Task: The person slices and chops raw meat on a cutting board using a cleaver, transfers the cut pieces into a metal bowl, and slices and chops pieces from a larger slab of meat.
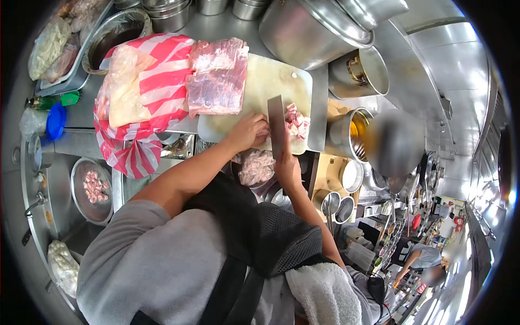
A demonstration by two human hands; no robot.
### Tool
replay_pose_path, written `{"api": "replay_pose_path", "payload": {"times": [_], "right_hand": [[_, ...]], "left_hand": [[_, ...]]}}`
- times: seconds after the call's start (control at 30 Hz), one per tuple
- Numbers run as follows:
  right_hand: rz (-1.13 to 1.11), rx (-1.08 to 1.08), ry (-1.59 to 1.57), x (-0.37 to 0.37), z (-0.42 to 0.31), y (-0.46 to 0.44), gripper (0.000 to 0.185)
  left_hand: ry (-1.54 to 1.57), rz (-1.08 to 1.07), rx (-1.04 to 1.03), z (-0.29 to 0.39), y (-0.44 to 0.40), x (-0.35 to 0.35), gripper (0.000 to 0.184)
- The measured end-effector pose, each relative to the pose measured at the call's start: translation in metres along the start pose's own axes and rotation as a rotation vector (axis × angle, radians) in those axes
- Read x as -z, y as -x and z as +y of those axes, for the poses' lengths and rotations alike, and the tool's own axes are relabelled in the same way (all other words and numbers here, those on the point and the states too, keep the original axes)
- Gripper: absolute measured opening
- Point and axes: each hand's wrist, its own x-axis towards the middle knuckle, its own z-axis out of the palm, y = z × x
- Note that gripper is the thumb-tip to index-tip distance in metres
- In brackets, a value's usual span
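Cleaver, gripped in the closed right hand, long axis pointing forward, stands between diced meat at right and the curled left hand, whose hold is hidden.

Two foreground hands, one cleaver, one cutting board, one tap, one white towel

Cutting board: open far half, reachable from above; meat slab bounding it left, large pot beyond. Knife: stands between left hand and cut pieces. Striped bag: bulky, blocks low passage from far left. Right side: narrow strip of worktop, then metal pot. Near edge: crowded by piled raw meat.
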Motion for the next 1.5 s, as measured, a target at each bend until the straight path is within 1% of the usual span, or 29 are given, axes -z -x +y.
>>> {"api": "replay_pose_path", "payload": {"times": [0.1,0.17,0.3,0.37,0.47,0.53,0.57,0.6,0.63,0.67,0.7,0.73,0.8,0.83,0.87,0.9,0.97,1.0,1.03,1.07,1.13,1.17,1.2,1.23,1.27,1.33,1.37,1.4,1.5], "right_hand": [[-0.113,-0.047,0.060,0.014,0.017,0.042,0.085],[-0.065,0.047,-0.063,0.022,0.023,0.053,0.087],[-0.211,-0.072,0.064,0.018,0.003,-0.013,0.085],[-0.102,0.062,-0.036,0.002,-0.010,-0.060,0.084],[-0.029,0.123,-0.005,-0.012,-0.013,-0.096,0.084],[-0.043,0.077,0.053,-0.008,-0.016,-0.096,0.084],[-0.069,0.041,0.105,-0.005,-0.017,-0.092,0.084],[-0.063,0.095,0.117,-0.009,-0.012,-0.088,0.086],[-0.002,0.164,0.022,-0.016,-0.002,-0.075,0.087],[0.055,0.236,-0.071,-0.018,0.006,-0.056,0.087],[-0.028,0.136,-0.026,-0.010,0.009,-0.033,0.087],[-0.113,0.030,0.020,-0.001,0.013,-0.008,0.088],[-0.139,-0.025,0.008,0.013,0.013,0.033,0.087],[-0.170,-0.082,-0.013,0.017,0.015,0.041,0.087],[-0.152,-0.083,-0.018,0.019,0.018,0.041,0.087],[-0.115,-0.005,-0.083,0.017,0.030,0.041,0.087],[-0.035,0.163,-0.194,0.019,0.057,0.033,0.088],[-0.018,0.160,-0.195,0.024,0.054,0.028,0.088],[-0.031,0.103,-0.082,0.032,0.050,0.024,0.085],[-0.048,0.044,0.028,0.038,0.044,0.019,0.083],[0.014,0.029,0.012,0.032,0.045,0.010,0.082],[0.053,0.025,0.037,0.036,0.038,0.007,0.083],[0.091,0.020,0.061,0.039,0.032,0.003,0.084],[0.189,0.078,0.052,0.039,0.031,-0.002,0.085],[0.215,0.069,0.014,0.042,0.033,-0.007,0.085],[0.397,0.209,-0.085,0.052,0.030,-0.019,0.083],[0.308,0.019,-0.070,0.062,0.028,-0.015,0.082],[0.384,0.118,-0.117,0.065,0.032,-0.018,0.081],[0.395,0.143,-0.181,0.071,0.038,-0.009,0.082]], "left_hand": [[-0.019,-0.002,0.045,0.001,-0.002,-0.002,0.028],[-0.016,0.000,0.047,0.000,-0.003,-0.001,0.029],[0.027,-0.017,0.019,-0.001,-0.005,0.005,0.027],[0.029,-0.024,0.040,-0.007,-0.002,0.001,0.028],[0.033,-0.022,0.051,-0.006,-0.002,0.001,0.028],[0.049,-0.013,0.039,-0.001,-0.001,-0.005,0.028],[0.064,0.040,0.049,-0.001,-0.002,-0.006,0.026],[0.066,0.097,0.052,-0.004,-0.006,-0.004,0.024],[0.056,0.102,0.036,-0.007,-0.007,-0.004,0.024],[0.043,0.109,0.095,-0.010,-0.005,-0.005,0.022],[0.036,0.118,0.159,-0.012,-0.003,-0.010,0.020],[0.037,0.125,0.153,-0.014,-0.001,-0.015,0.020],[0.083,0.297,0.189,-0.018,-0.003,-0.017,0.019],[0.082,0.299,0.173,-0.014,-0.006,-0.013,0.019],[0.117,0.313,0.224,-0.008,-0.006,-0.008,0.018],[0.153,0.323,0.276,-0.003,-0.005,-0.005,0.018],[0.118,0.333,0.197,-0.004,-0.007,-0.006,0.022],[0.087,0.351,0.142,-0.003,-0.009,-0.008,0.027],[0.105,0.259,0.139,0.001,-0.011,-0.008,0.031],[0.106,0.251,0.131,0.006,-0.011,-0.008,0.031],[-0.070,0.129,0.001,0.017,-0.007,-0.012,0.034],[-0.082,0.061,0.044,0.017,-0.004,-0.011,0.042],[-0.082,0.055,0.045,0.018,-0.001,-0.009,0.042],[-0.061,0.076,0.044,0.021,0.003,-0.005,0.048],[-0.040,0.095,0.044,0.023,0.007,-0.002,0.054],[0.013,0.078,0.069,0.024,0.010,0.006,0.058],[0.063,0.073,0.092,0.025,0.010,0.009,0.063],[0.062,0.069,0.093,0.025,0.011,0.009,0.063],[0.043,0.110,0.092,0.019,0.011,0.009,0.057]]}}
